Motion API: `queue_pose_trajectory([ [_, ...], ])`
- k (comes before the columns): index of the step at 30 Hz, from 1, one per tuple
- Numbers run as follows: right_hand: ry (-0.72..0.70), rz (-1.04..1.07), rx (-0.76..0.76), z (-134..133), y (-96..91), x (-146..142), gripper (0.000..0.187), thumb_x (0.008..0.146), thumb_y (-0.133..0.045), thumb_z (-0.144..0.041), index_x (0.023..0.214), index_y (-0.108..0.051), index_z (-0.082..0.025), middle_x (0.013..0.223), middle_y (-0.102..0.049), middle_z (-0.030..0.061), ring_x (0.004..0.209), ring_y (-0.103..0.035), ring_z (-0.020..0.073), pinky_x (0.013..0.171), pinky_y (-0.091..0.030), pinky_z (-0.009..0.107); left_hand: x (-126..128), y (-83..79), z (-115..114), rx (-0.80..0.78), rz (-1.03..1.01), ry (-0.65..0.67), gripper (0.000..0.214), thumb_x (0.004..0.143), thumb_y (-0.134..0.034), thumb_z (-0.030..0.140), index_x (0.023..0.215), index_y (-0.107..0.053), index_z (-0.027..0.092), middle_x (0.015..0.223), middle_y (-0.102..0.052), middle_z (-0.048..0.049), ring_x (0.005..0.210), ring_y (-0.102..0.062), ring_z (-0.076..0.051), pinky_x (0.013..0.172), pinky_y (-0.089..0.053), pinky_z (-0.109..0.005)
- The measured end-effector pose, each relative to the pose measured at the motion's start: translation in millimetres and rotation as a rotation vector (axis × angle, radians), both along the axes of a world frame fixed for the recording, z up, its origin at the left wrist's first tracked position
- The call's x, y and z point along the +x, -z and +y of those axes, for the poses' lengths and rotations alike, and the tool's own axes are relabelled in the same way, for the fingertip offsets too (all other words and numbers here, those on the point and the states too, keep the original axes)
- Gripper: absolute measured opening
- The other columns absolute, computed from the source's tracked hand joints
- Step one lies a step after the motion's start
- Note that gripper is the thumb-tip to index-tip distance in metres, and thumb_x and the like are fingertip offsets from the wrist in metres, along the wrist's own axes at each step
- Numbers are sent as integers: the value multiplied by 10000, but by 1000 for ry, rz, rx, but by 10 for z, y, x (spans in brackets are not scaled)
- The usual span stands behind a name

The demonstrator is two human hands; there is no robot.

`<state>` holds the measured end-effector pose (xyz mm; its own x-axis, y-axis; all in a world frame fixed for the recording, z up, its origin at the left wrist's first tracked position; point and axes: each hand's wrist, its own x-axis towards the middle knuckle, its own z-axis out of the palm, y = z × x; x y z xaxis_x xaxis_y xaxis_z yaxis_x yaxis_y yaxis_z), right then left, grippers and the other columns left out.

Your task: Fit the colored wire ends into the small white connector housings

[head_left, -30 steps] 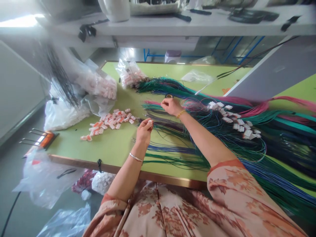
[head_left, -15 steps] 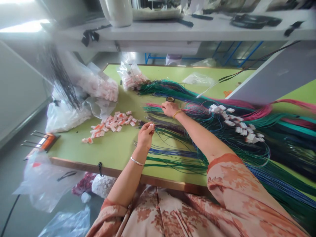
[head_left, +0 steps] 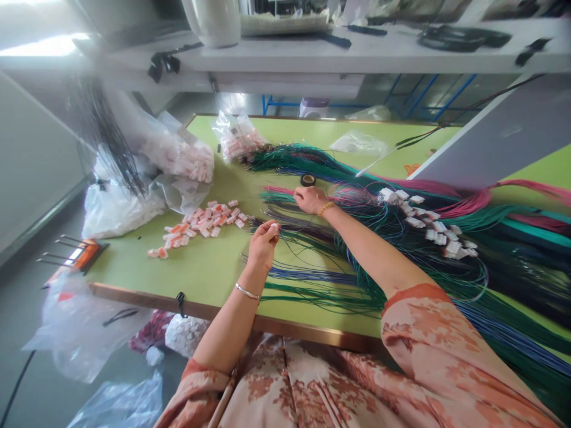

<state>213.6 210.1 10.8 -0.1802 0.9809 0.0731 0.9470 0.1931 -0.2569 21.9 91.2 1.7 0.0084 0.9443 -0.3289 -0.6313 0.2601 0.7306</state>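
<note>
Connector (head_left: 275, 227) in pinched left fingers (head_left: 265, 227)

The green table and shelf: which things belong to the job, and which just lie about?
Likely in use: small white piece in the left hand; loose orange-white pieces; coloured wires by the right hand.

Apparently lying about: tape roll; clear bag beyond the wires; white container on the shelf.

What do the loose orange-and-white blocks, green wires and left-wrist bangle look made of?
Loose blocks: probably moulded plastic, judging by their crisp, repeated shapes. Green wires: likely plastic-coated, given their even colour; the core is hidden. Bangle: apparently polished metal, from its silvery shine.
</note>
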Motion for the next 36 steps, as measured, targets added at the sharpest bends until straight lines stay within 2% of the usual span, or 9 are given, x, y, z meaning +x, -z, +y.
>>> queue_pose_trajectory([
  [4, -23, 133, -17, 101, 8, -58, 286, 871, -553, -385, 966, -710, -166, 928, -734, 70, 813, -632, 161, 692, -417, 238, 6, 2, 1, 1, 8, -3, 253, 620, -818, 169, 832, -682, 148, 753, -672, -5, 615, -535, -43, 602, -405, -184],
  [8, -67, 190, -36, 237, 33, -184, 221, 826, -580, -277, 914, -725, -137, 900, -740, 74, 795, -631, 146, 731, -439, 226, -1, 1, -1, -9, 9, 0, 245, 625, -815, 167, 829, -680, 144, 758, -671, -8, 628, -539, -45, 614, -401, -188],
  [11, 38, 161, -31, 330, 37, -219, 206, 797, -568, -231, 870, -739, -143, 895, -744, 82, 829, -648, 167, 752, -454, 236, -18, 12, -3, -13, 15, 2, 240, 634, -809, 169, 834, -677, 146, 762, -669, -10, 626, -537, -49, 620, -396, -202],
  [14, 162, 141, -53, 382, 4, -178, 209, 764, -598, -262, 870, -747, -160, 900, -746, 85, 846, -659, 185, 737, -466, 240, -24, 26, -1, -5, 13, 4, 251, 631, -810, 172, 841, -674, 147, 764, -665, -9, 629, -536, -52, 639, -400, -214],
  [19, 259, 41, 5, 340, -139, -128, 194, 737, -613, -266, 849, -736, -164, 912, -736, 120, 867, -659, 239, 745, -479, 294, 11, 28, 0, 0, 7, -2, 252, 624, -811, 183, 834, -676, 154, 771, -667, -8, 633, -533, -54, 633, -399, -212],
  [22, 269, 82, 75, 282, -255, -175, 189, 765, -581, -251, 855, -716, -153, 883, -728, 126, 833, -651, 235, 745, -470, 301, 27, 16, -2, -4, -5, -7, 247, 620, -811, 178, 828, -681, 155, 762, -669, -9, 637, -533, -56, 633, -401, -210],
  [25, 159, 193, 102, 213, -359, -278, 166, 773, -568, -236, 814, -696, -139, 842, -721, 105, 776, -631, 200, 714, -449, 277, 25, 7, -1, -11, -7, -9, 249, 614, -814, 175, 822, -680, 154, 767, -670, -9, 641, -537, -56, 631, -400, -206],
  [32, -289, 554, 60, -131, -492, -522, 178, 748, -551, -253, 789, -665, -122, 728, -676, 43, 651, -553, 125, 638, -419, 231, 14, 12, 6, 23, -15, 19, 257, 637, -811, 182, 852, -673, 161, 782, -662, -6, 639, -535, -56, 650, -418, -218],
  [36, -372, 666, -3, -414, -529, -506, 190, 746, -558, -285, 783, -652, -124, 683, -644, 21, 614, -522, 109, 607, -408, 225, 22, 6, 12, 34, -70, 24, 216, 660, -797, 153, 835, -670, 155, 780, -663, -11, 663, -553, -59, 681, -437, -211],
])
